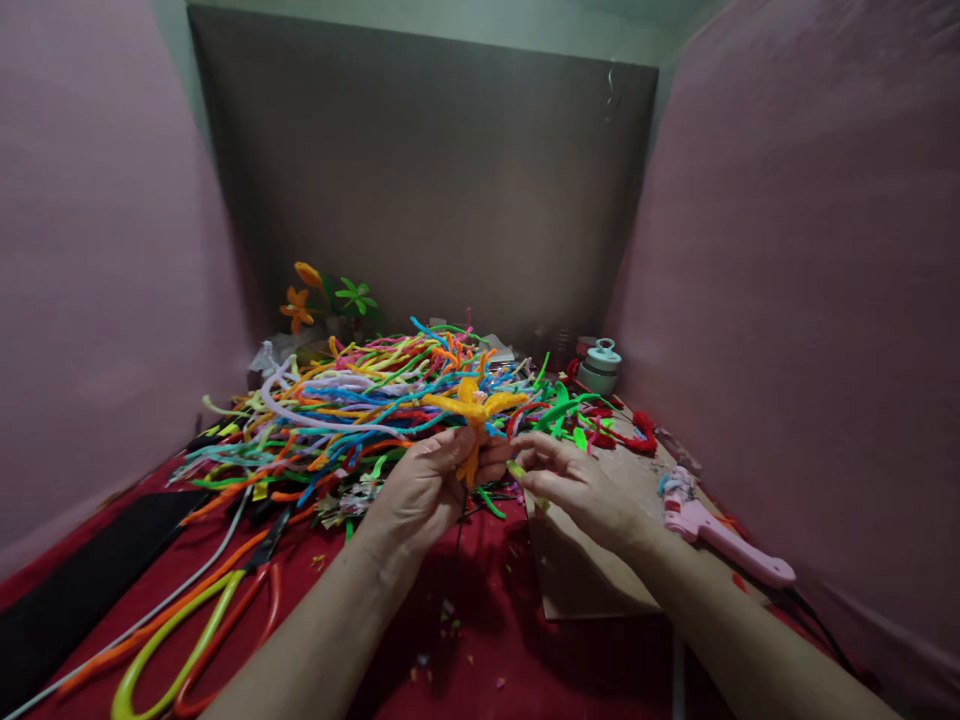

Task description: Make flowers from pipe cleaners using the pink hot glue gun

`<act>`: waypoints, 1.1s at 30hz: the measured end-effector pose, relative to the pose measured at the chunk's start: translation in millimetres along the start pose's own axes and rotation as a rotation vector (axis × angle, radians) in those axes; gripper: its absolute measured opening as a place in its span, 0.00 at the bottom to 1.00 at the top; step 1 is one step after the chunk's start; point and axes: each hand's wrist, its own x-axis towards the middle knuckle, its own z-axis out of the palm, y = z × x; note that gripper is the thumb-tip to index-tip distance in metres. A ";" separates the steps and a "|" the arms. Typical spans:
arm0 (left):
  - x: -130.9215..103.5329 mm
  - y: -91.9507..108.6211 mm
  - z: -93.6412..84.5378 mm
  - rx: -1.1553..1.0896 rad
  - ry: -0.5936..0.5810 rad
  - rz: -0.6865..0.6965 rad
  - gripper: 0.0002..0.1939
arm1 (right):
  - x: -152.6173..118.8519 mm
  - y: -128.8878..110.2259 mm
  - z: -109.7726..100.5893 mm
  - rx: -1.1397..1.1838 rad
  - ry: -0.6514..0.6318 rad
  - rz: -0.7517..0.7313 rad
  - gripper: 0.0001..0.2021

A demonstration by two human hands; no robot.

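Note:
An orange-yellow pipe-cleaner flower (474,402) with spread petals stands upright near the middle of the view. My left hand (435,480) pinches it just below the petals, its fingers closed round the base. Close by on the right, my right hand (574,485) has its fingertips pressed together on a small yellow-green piece (516,469), whose exact shape is partly hidden by the fingers. The fingertips of both hands are near each other, below the flower.
A big pile of coloured pipe cleaners (352,400) lies behind the hands. Scissors (202,620) are at the front left. A pink glue gun (727,545) rests on the right, by a brown board (585,575). Finished flowers (298,308) and a green jar (600,368) stand behind.

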 end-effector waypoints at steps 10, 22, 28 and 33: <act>-1.0 -8.4 1.6 -0.050 -0.040 -0.064 0.03 | 0.1 19.0 11.6 0.528 -0.101 0.124 0.04; -1.8 -10.6 6.9 0.004 0.036 -0.092 0.05 | 0.9 11.7 9.2 0.375 -0.051 0.131 0.10; 1.9 -11.2 -0.1 0.090 0.077 -0.053 0.06 | 1.0 10.8 -9.5 0.164 0.017 0.024 0.09; 1.5 -22.3 -2.0 0.211 -0.018 -0.105 0.10 | -0.2 7.7 -10.3 0.212 -0.017 -0.019 0.08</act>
